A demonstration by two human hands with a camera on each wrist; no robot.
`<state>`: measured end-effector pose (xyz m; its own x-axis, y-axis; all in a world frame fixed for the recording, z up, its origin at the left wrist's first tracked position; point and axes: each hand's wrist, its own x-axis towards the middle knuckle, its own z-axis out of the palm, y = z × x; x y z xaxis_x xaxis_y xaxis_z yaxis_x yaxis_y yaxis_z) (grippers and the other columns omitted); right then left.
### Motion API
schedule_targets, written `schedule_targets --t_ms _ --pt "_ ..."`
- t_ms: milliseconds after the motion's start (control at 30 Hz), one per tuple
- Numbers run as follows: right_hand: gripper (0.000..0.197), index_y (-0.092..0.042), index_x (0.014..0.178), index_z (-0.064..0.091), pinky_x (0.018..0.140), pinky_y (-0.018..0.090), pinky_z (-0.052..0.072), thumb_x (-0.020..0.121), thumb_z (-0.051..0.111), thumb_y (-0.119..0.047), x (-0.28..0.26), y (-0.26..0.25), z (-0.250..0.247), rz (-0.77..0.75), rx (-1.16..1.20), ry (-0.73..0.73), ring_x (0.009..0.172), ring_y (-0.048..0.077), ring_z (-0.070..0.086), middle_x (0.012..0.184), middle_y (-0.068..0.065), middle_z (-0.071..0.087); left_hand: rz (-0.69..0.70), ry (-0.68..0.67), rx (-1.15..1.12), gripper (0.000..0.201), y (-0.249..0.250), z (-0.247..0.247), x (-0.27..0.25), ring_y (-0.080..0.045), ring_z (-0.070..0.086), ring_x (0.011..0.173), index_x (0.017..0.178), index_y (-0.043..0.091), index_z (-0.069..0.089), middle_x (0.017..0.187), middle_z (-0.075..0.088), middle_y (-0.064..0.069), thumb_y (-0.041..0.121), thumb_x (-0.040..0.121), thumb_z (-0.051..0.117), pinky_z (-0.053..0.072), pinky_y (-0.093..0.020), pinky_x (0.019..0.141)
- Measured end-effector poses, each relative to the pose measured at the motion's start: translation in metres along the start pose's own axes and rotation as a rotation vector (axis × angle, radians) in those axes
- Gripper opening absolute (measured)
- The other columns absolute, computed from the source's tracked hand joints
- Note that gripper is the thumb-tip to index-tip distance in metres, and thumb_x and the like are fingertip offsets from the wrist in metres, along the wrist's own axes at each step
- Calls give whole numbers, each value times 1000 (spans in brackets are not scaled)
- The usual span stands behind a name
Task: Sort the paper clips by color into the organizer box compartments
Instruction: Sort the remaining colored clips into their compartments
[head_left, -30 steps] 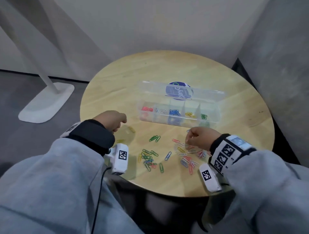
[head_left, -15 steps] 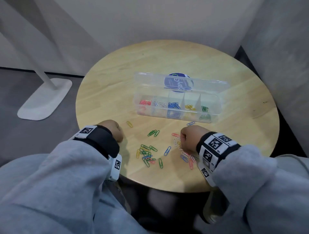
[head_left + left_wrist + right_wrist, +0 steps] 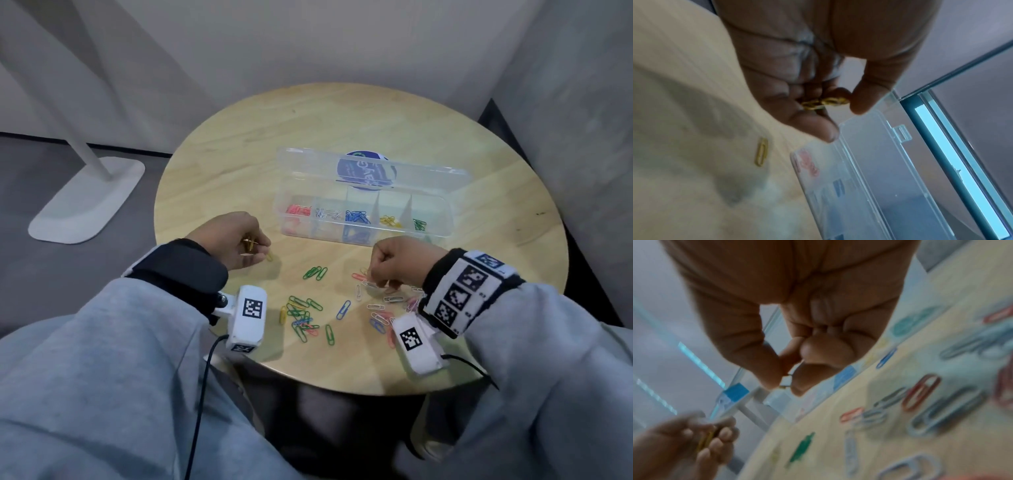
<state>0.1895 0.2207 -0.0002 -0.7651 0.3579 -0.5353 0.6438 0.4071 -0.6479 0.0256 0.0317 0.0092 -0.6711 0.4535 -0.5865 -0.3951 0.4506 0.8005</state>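
The round pale wooden counter (image 3: 239,164) carried everything. At its centre, toward 12 o'clock from the person, stood the clear plastic organizer box (image 3: 442,219), its lid tipped up behind it. A round blue label (image 3: 363,171) showed through the lid; its white lettering was too distorted to read. Five compartments ran in a row, holding from 9 o'clock to 3 o'clock red, white, blue, yellow and green clips.

The left hand (image 3: 233,243) hovered at 9 o'clock of the box, fingers curled in, pinching a small bunch of yellow paper clips (image 3: 823,103) between thumb and fingertips. A single yellow clip (image 3: 761,151) lay on the counter just beside that hand.

The right hand (image 3: 400,262) was at 6 o'clock of the box, closed to a narrow pinch, thumb against forefinger over a thin wire piece; its colour could not be told through the blur.

Loose multicoloured paper clips (image 3: 305,317) lay scattered near the counter's 6 o'clock edge between the two hands: a cluster of green clips (image 3: 315,273), a lone blue clip (image 3: 343,310), and red, white and blue ones under the right wrist.

Both wrists wore white camera units (image 3: 248,317) printed with black-and-white square markers, and the right wrist had a black band (image 3: 469,291) with more markers.
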Motion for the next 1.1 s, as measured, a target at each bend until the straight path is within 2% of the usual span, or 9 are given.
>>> schedule_targets --t_ms 133,200,267,400,533,667,833,933,1100 --pt "30 -9 74 51 37 16 43 88 40 15 5 -10 10 18 574 -133 48 14 49 42 0 55 13 75 -12 28 -2 -4 7 -13 35 46 60 7 40 61 41 -7 -1 86 35 29 -13 36" --pt "34 -8 79 57 39 16 43 89 34 14 6 -19 17 25 616 -185 48 13 48 48 3 51 63 84 164 25 -9 -7 16 -15 29 47 63 10 38 60 37 -6 3 86 39 24 -17 40" --pt "35 -7 75 56 39 16 41 88 29 13 6 -27 25 37 571 -200 50 13 46 59 7 46 130 87 512 9 -15 -7 19 -18 37 49 80 17 47 63 44 -4 11 86 51 27 -22 46" --pt "29 -12 70 50 41 18 37 90 36 4 11 -40 38 79 334 -216 49 12 45 64 5 45 155 66 967 36 -23 0 25 -16 46 57 113 34 50 65 47 3 11 85 48 32 -23 48" --pt "6 -23 81 59 56 18 35 83 64 -21 12 -57 51 -150 -343 -165 59 4 44 64 -12 45 140 79 1038 29 -22 0 31 -13 41 54 103 27 56 64 43 4 6 84 49 28 -23 46" --pt "24 -27 104 60 70 26 40 81 67 -26 20 -71 72 -211 -670 -217 81 15 50 71 -12 44 98 46 1044 14 -19 -3 31 -16 47 68 91 21 54 69 46 8 9 84 55 30 -22 49" --pt "9 -24 90 54 61 25 41 85 60 -19 28 -72 86 -233 -825 -214 82 18 50 95 -2 59 46 -29 1060 5 -21 -3 28 -18 51 75 79 18 58 72 55 3 14 81 61 37 -21 55" --pt "5 -20 86 53 51 21 33 87 57 -20 30 -70 85 -213 -839 -212 80 17 49 76 -5 53 14 -62 1047 5 -22 -2 25 -20 52 71 73 15 61 72 58 -2 15 78 62 41 -24 63" --pt "4 -20 87 54 67 27 40 87 57 -21 32 -58 78 -146 -852 -153 83 19 51 86 -3 56 52 -134 923 22 -11 1 12 -21 49 67 62 14 50 69 57 -4 13 77 66 40 -28 67"
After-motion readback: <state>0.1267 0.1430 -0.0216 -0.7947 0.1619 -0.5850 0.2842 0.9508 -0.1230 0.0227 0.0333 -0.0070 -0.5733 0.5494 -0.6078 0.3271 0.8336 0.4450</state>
